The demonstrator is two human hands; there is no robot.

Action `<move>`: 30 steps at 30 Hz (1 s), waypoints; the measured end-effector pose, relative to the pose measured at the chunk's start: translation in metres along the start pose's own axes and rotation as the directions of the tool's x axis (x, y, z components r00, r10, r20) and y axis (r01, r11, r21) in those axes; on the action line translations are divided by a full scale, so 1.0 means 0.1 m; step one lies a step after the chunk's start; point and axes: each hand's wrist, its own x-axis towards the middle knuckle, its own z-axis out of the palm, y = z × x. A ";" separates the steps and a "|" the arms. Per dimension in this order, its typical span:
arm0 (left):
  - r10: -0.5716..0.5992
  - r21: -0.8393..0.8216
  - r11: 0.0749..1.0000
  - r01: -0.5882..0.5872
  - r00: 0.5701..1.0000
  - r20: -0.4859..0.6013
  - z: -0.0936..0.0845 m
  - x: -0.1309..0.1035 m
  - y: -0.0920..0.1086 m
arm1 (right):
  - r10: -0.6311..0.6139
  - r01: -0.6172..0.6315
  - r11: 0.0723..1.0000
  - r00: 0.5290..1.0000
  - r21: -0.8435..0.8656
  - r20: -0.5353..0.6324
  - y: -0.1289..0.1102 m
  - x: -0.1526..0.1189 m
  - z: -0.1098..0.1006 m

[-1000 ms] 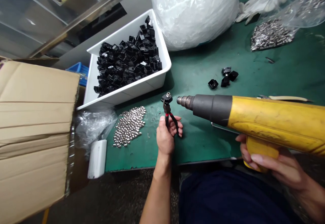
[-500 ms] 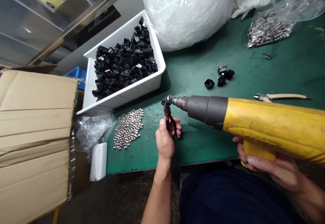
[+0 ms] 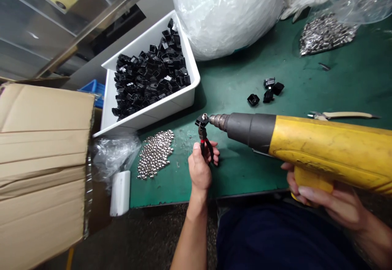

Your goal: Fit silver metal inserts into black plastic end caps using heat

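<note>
My left hand [image 3: 200, 166] is closed round the dark handles of a pair of pliers [image 3: 203, 135] with red bands. The pliers' jaws grip a small black plastic part [image 3: 199, 121], and a shiny metal fitting [image 3: 204, 116] stands on top of it. My right hand [image 3: 324, 198] is wrapped round the handle of a yellow heat gun [image 3: 324, 147] with a dark front. Its metal nozzle [image 3: 219, 121] points left, close beside the fitting. Several similar black parts [image 3: 268, 95] lie on the green table beyond the gun.
A white bin [image 3: 196, 78] full of black parts stands at the back left. Metal fittings [image 3: 155, 153] lie spread in front of it. A large plastic bag [image 3: 226, 16], a bag of metal pieces [image 3: 326, 35], cutters [image 3: 343, 115] and a cardboard box [image 3: 43, 168] surround the work.
The view has shifted very slightly. Both hands keep their grips, and the nozzle stays beside the metal fitting.
</note>
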 end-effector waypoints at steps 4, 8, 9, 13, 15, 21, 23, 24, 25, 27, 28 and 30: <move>0.002 -0.001 1.000 -0.002 1.000 0.004 0.00 0.00 0.00 | 0.026 -0.027 1.000 0.995 0.011 0.093 0.12 -0.04 -0.07; 0.005 -0.007 1.000 -0.005 1.000 0.007 -0.01 0.00 -0.02 | 0.026 -0.028 0.999 0.997 0.031 0.076 0.10 -0.04 -0.03; 0.005 -0.008 1.000 -0.005 1.000 0.006 -0.01 0.00 -0.02 | 0.027 -0.029 0.999 0.998 0.038 0.060 0.06 -0.04 -0.01; 0.003 -0.011 1.000 -0.003 1.000 0.006 -0.01 0.00 -0.02 | 0.072 -0.069 0.995 0.996 0.065 -0.054 -0.09 -0.02 0.10; 0.002 -0.009 1.000 -0.002 1.000 0.008 -0.01 0.00 -0.02 | 0.091 -0.086 0.994 0.994 0.069 -0.067 -0.12 -0.01 0.11; 0.006 -0.006 1.000 -0.006 1.000 0.008 0.00 0.00 -0.01 | 0.097 -0.094 0.993 0.995 0.068 -0.037 -0.14 -0.01 0.11; 0.009 0.002 1.000 -0.009 1.000 0.005 0.00 -0.01 -0.02 | 0.103 -0.096 0.992 0.991 0.080 -0.089 -0.17 -0.02 0.16; 0.011 0.006 1.000 -0.011 1.000 0.004 0.00 -0.01 -0.02 | 0.105 -0.097 0.992 0.989 0.080 -0.103 -0.19 -0.02 0.18; 0.011 0.009 1.000 -0.011 1.000 0.004 -0.01 -0.01 -0.02 | 0.106 -0.098 0.992 0.989 0.078 -0.103 -0.20 -0.02 0.20; 0.012 0.011 1.000 -0.012 1.000 0.008 -0.01 0.00 -0.02 | 0.104 -0.097 0.992 0.990 0.075 -0.097 -0.21 -0.02 0.21; 0.012 0.010 1.000 -0.012 1.000 0.011 -0.01 0.00 -0.02 | 0.101 -0.093 0.993 0.990 0.078 -0.097 -0.20 -0.02 0.20; 0.012 0.010 1.000 -0.012 1.000 0.015 0.00 0.00 -0.01 | 0.095 -0.086 0.993 0.990 0.083 -0.102 -0.18 -0.01 0.18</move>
